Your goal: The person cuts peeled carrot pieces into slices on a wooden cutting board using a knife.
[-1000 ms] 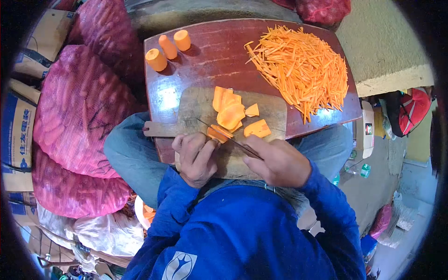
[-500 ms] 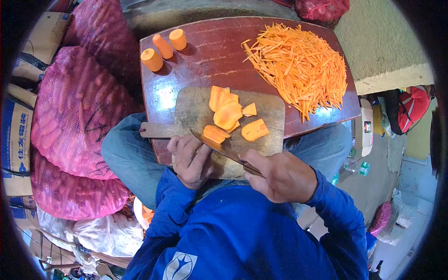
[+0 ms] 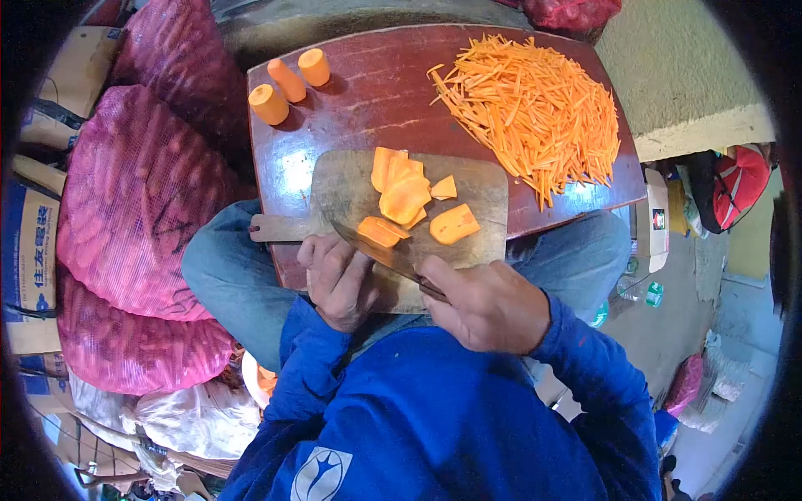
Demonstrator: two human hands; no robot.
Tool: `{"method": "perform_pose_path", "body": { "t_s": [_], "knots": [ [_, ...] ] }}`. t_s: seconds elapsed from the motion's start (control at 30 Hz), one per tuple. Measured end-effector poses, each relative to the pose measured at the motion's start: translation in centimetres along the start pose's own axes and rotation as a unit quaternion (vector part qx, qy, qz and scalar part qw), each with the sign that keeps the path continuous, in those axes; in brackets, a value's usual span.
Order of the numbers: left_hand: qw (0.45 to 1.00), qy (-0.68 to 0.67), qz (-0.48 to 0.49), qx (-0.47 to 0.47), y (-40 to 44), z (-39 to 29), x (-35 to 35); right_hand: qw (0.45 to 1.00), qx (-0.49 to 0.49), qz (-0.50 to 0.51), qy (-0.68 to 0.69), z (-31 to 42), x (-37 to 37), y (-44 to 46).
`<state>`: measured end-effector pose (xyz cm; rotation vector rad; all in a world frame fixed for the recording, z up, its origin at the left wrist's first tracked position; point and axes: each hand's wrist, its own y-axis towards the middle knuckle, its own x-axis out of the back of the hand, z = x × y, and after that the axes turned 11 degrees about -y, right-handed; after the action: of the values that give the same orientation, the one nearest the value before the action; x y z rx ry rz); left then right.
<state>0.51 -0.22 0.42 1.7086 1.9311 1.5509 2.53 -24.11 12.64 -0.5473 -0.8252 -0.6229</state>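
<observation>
My right hand (image 3: 489, 305) is closed round the handle of a kitchen knife (image 3: 386, 257), whose blade slants up and left across the wooden cutting board (image 3: 480, 179). Against the blade's near side, my left hand (image 3: 338, 280) has its fingers curled down at the board. Whatever lies under those fingers is hidden. Just past the blade rest thin carrot slices (image 3: 383, 231), leaning on one another. Farther up the board lies an overlapping pile of carrot slabs (image 3: 404, 196), with a small carrot piece (image 3: 444, 187) and a thicker carrot chunk (image 3: 454, 224) to its right.
The board sits on a dark red table (image 3: 359, 108). A heap of carrot sticks (image 3: 535, 117) covers its far right. Three peeled carrot pieces stand far left, one being a stout carrot piece (image 3: 268, 104). Pink mesh sacks (image 3: 142, 209) crowd the left side.
The knife and my right hand have shifted slightly left and up. The blade now covers part of the near slices. My left hand stays almost in place.
</observation>
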Motion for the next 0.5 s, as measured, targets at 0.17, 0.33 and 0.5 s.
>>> {"method": "perform_pose_path", "body": {
  "t_s": [0.17, 0.33, 0.5],
  "knots": [
    [1.000, -0.016, 0.007, -0.002, 0.4, -0.4, -0.2, 1.000, -0.027, -0.003, -0.012, -0.6, -0.5, 0.5],
    [1.000, -0.001, -0.009, -0.008, -0.3, -0.4, -0.8, 0.999, -0.033, -0.002, -0.022, -1.7, -2.4, 2.5],
    [1.000, 0.018, -0.020, -0.005, 0.2, -0.3, -0.9, 0.998, -0.048, 0.014, -0.045, -2.5, -2.3, 3.4]
  ]
}}
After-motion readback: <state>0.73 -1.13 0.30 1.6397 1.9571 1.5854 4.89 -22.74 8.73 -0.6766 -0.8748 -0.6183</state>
